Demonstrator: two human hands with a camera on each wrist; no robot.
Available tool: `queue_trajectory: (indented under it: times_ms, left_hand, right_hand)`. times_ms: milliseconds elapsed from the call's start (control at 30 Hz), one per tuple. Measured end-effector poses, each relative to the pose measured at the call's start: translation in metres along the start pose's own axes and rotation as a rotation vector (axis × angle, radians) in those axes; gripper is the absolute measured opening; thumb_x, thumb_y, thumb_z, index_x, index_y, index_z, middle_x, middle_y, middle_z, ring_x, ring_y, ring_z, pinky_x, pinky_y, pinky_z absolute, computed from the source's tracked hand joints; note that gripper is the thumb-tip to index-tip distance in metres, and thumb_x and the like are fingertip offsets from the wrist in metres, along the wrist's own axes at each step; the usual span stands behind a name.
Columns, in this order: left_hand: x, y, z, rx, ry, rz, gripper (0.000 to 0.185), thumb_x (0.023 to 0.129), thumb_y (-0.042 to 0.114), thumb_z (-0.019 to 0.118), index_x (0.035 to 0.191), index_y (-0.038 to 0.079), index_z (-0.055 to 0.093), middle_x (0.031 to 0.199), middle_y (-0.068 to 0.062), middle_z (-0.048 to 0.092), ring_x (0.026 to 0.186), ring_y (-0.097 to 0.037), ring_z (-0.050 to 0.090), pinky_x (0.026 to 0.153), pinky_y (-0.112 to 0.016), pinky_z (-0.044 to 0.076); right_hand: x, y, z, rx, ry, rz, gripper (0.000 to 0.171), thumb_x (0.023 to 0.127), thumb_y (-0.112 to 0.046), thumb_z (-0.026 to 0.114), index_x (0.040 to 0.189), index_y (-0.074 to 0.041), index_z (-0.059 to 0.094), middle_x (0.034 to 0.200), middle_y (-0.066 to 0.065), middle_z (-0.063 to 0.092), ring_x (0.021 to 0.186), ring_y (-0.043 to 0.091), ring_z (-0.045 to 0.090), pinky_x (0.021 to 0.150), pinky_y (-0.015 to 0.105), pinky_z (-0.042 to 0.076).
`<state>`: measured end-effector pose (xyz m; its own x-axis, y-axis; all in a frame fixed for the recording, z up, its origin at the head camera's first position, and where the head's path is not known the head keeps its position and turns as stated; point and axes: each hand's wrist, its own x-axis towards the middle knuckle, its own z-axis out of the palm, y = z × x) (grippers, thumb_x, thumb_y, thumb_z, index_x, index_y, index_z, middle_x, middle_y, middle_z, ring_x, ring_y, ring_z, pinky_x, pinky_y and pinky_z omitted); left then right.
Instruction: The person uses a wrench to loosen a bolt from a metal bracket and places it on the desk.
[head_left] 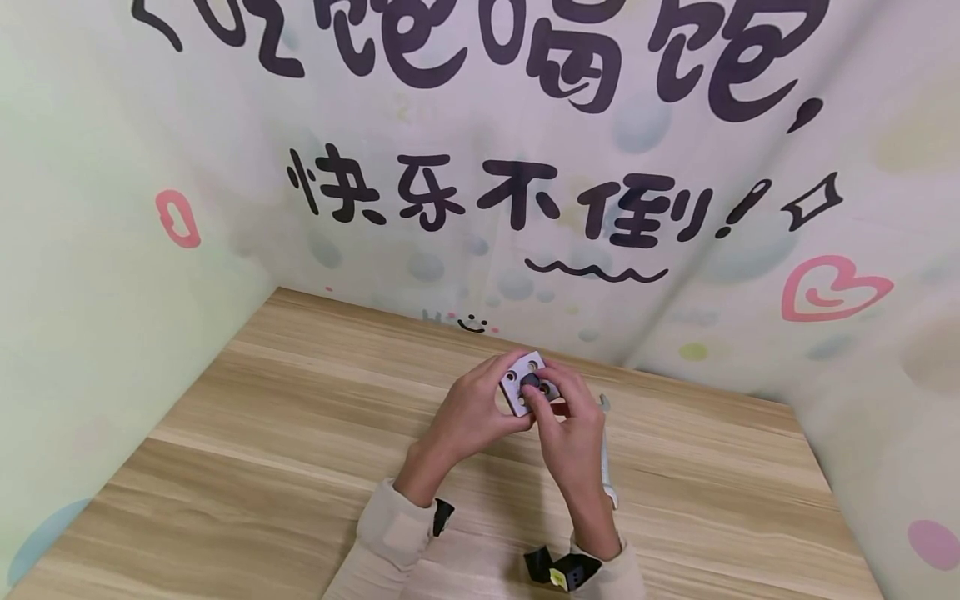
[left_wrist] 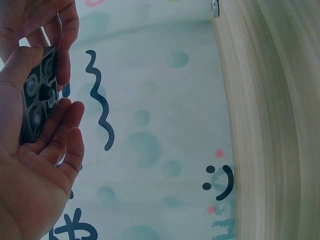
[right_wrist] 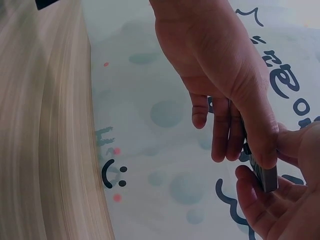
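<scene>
While both hands hover above the tabletop [head_left: 262,433] near its far edge, the left hand [head_left: 468,412] grips a small square plate [head_left: 525,383] by its edges and the right hand [head_left: 570,425] pinches its dark centre. Bare wood lies open on either side. Only the left wrist view shows the plate's round holes close up [left_wrist: 37,95]; a white tool [head_left: 606,454] appears only from the head.

One square block [head_left: 525,383], one white tool [head_left: 606,454]
</scene>
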<state>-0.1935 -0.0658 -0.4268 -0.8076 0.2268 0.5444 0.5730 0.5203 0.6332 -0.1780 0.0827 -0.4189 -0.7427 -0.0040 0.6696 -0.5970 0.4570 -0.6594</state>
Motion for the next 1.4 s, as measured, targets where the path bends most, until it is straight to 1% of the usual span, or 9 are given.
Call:
queue_trajectory:
  times_ms: [200,367,533,800,1000,1133,1267,1333,1400]
  left_hand:
    - [0.000,0.000,0.000,0.010,0.011,0.010,0.074,0.071,0.016,0.088,0.136,0.005,0.054,0.123,-0.009,0.066,0.100,-0.018,0.065,0.081,-0.032,0.055]
    - [0.000,-0.001,-0.001,0.021,0.016,0.024,0.073,0.072,0.017,0.087,0.136,0.005,0.054,0.123,-0.009,0.066,0.100,-0.018,0.065,0.080,-0.031,0.055]
    - [0.001,-0.001,-0.001,0.027,0.025,0.042,0.072,0.072,0.018,0.087,0.135,0.005,0.054,0.122,-0.009,0.067,0.098,-0.018,0.065,0.080,-0.031,0.055]
    - [0.000,-0.001,-0.001,0.014,0.019,0.040,0.073,0.073,0.019,0.087,0.136,0.005,0.053,0.123,-0.010,0.066,0.097,-0.018,0.065,0.078,-0.031,0.055]
    - [0.000,-0.001,-0.001,0.029,0.017,0.040,0.072,0.074,0.020,0.087,0.136,0.007,0.053,0.122,-0.009,0.066,0.096,-0.017,0.065,0.077,-0.029,0.055]
    - [0.000,-0.001,-0.002,0.024,0.009,0.028,0.074,0.073,0.018,0.087,0.137,0.006,0.053,0.123,-0.009,0.066,0.099,-0.018,0.065,0.080,-0.031,0.055]
    - [0.000,0.000,-0.003,0.008,0.001,0.019,0.075,0.072,0.016,0.088,0.137,0.005,0.053,0.125,-0.010,0.065,0.103,-0.020,0.064,0.084,-0.033,0.055]
    - [0.000,0.000,-0.003,0.003,0.002,0.020,0.076,0.071,0.015,0.089,0.137,0.005,0.053,0.126,-0.009,0.065,0.104,-0.020,0.064,0.084,-0.033,0.055]
    - [0.000,0.000,-0.003,0.002,0.001,0.022,0.077,0.071,0.015,0.089,0.138,0.006,0.053,0.126,-0.009,0.065,0.103,-0.020,0.064,0.084,-0.033,0.055]
  right_hand:
    - [0.000,0.001,0.000,-0.007,-0.016,-0.010,0.022,0.087,-0.005,0.073,0.109,-0.002,0.071,0.119,0.014,0.068,0.094,0.023,0.067,0.066,0.012,0.051]
    - [0.001,0.002,0.000,-0.005,-0.023,-0.020,0.022,0.087,-0.004,0.073,0.108,-0.001,0.072,0.119,0.014,0.068,0.093,0.023,0.067,0.065,0.013,0.051]
    - [0.002,0.003,0.000,0.006,-0.029,-0.023,0.022,0.087,-0.004,0.072,0.109,-0.002,0.072,0.119,0.014,0.068,0.096,0.023,0.068,0.065,0.013,0.051]
    - [0.003,0.002,-0.001,0.029,-0.032,-0.028,0.022,0.088,-0.003,0.070,0.109,-0.003,0.074,0.119,0.013,0.069,0.098,0.024,0.067,0.066,0.013,0.050]
    - [0.003,0.002,-0.002,0.030,-0.037,-0.038,0.023,0.088,-0.002,0.069,0.110,-0.004,0.074,0.119,0.013,0.069,0.098,0.024,0.067,0.066,0.012,0.049]
    - [0.002,0.001,-0.002,0.028,-0.049,-0.018,0.023,0.090,-0.004,0.069,0.112,-0.005,0.074,0.122,0.012,0.068,0.099,0.022,0.067,0.067,0.013,0.051]
    - [0.001,0.000,-0.002,0.037,-0.066,0.031,0.025,0.090,-0.005,0.070,0.115,-0.006,0.072,0.124,0.011,0.067,0.101,0.020,0.066,0.068,0.018,0.054]
    - [0.001,-0.002,-0.002,0.036,-0.065,0.049,0.027,0.089,-0.003,0.071,0.115,-0.005,0.072,0.125,0.012,0.066,0.100,0.020,0.066,0.068,0.019,0.054]
    - [0.002,-0.007,-0.001,0.029,-0.056,0.063,0.028,0.087,0.000,0.073,0.115,-0.001,0.071,0.123,0.015,0.066,0.097,0.023,0.066,0.068,0.018,0.054]
